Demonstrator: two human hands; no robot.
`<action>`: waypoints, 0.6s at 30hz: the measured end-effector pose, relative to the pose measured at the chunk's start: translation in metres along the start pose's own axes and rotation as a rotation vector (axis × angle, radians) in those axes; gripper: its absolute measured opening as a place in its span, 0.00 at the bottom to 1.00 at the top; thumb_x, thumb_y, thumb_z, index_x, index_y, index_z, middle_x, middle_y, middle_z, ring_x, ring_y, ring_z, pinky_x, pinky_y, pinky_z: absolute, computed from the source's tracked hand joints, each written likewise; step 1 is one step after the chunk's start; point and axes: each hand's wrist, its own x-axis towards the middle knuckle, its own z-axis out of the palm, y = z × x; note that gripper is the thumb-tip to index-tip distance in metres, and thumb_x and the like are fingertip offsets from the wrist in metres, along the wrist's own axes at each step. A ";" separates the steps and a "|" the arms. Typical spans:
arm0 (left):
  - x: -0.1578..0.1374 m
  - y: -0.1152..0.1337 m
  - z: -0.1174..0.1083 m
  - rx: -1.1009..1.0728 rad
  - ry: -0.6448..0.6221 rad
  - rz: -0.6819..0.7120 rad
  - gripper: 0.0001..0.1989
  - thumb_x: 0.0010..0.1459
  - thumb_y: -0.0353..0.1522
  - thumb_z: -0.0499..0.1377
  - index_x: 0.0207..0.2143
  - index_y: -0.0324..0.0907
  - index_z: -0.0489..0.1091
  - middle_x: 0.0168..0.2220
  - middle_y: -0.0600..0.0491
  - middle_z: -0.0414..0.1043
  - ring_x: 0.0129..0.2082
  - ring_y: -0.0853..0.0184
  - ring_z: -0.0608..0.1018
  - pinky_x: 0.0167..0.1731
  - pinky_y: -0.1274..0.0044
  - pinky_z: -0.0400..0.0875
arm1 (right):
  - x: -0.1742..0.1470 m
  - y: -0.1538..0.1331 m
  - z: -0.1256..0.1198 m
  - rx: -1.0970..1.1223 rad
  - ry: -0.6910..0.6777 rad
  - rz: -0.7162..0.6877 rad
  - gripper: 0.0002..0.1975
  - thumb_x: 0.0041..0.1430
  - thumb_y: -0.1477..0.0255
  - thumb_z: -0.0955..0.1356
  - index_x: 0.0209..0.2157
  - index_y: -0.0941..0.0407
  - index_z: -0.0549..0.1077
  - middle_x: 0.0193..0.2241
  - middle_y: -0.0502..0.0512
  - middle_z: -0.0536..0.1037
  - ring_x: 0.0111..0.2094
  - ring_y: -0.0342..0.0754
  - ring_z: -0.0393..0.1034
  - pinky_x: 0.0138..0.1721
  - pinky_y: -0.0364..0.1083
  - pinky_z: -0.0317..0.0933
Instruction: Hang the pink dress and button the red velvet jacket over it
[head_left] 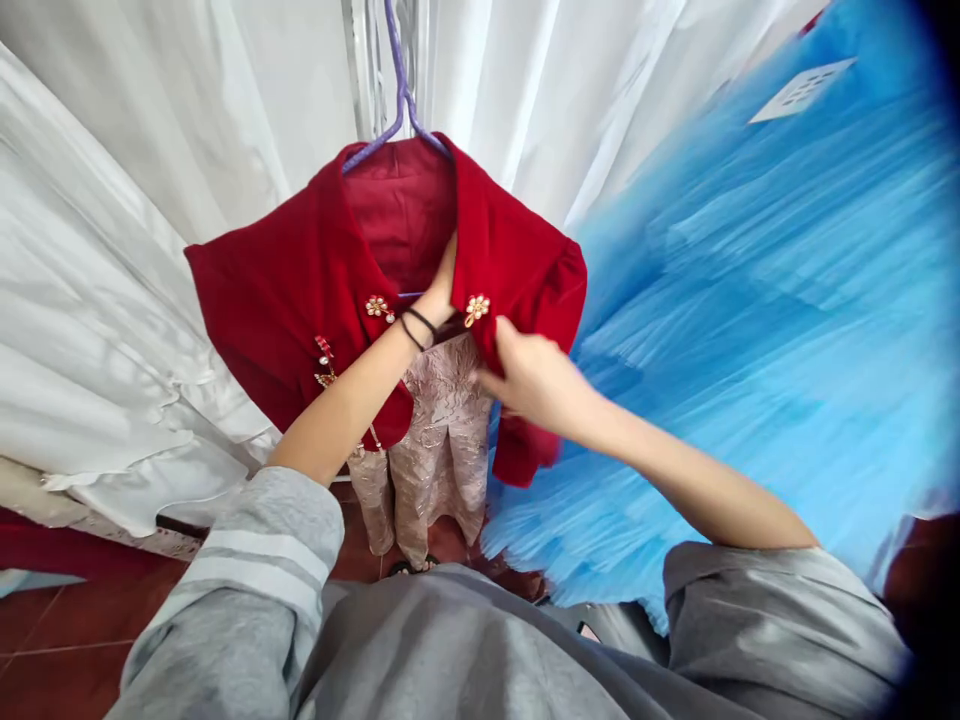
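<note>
A red velvet jacket (517, 240) with pearl flower ornaments hangs on a purple hanger (401, 90) in front of me. My left hand (444, 285), with dark bands at its wrist, reaches in through the neck opening. Its fingers are hidden behind the jacket's right front panel. At that panel's front edge, just below a gold and pearl flower button (477, 310), is my right hand (536, 380). It is slightly blurred, with its thumb and forefinger apart by the red cloth. Tasselled ornaments (324, 362) hang on the jacket's left side.
Below the jacket hangs a pale pink brocade garment (431, 450). White draped fabric (112, 280) covers the left and back. Blue tulle (720, 330) fills the right, with a white card (802, 92) on it. Reddish floor tiles (67, 640) show at lower left.
</note>
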 end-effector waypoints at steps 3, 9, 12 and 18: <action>-0.008 -0.007 -0.025 -0.158 0.016 0.023 0.19 0.68 0.45 0.49 0.43 0.41 0.71 0.35 0.50 0.74 0.42 0.60 0.79 0.39 0.68 0.74 | 0.015 0.012 0.024 0.153 -0.171 -0.058 0.16 0.60 0.57 0.69 0.38 0.57 0.74 0.30 0.58 0.78 0.30 0.52 0.72 0.29 0.47 0.59; -0.051 -0.013 -0.045 -0.190 -0.079 0.134 0.12 0.58 0.39 0.63 0.30 0.40 0.67 0.30 0.50 0.72 0.38 0.60 0.77 0.41 0.68 0.73 | 0.047 0.087 0.003 0.336 0.609 0.149 0.19 0.62 0.58 0.64 0.48 0.55 0.75 0.41 0.60 0.78 0.39 0.52 0.73 0.39 0.49 0.66; -0.052 -0.004 -0.051 -0.063 -0.026 0.134 0.14 0.60 0.35 0.61 0.24 0.42 0.61 0.25 0.51 0.67 0.34 0.61 0.76 0.40 0.68 0.71 | 0.066 0.122 0.007 0.390 0.428 0.152 0.20 0.57 0.59 0.66 0.45 0.57 0.76 0.35 0.59 0.79 0.34 0.53 0.72 0.35 0.50 0.66; -0.027 0.023 -0.080 0.078 0.155 0.148 0.15 0.65 0.35 0.56 0.25 0.40 0.63 0.27 0.51 0.67 0.38 0.61 0.75 0.42 0.71 0.69 | 0.094 0.141 -0.003 0.328 0.589 0.197 0.20 0.62 0.58 0.61 0.32 0.58 0.76 0.28 0.56 0.76 0.32 0.50 0.69 0.35 0.48 0.64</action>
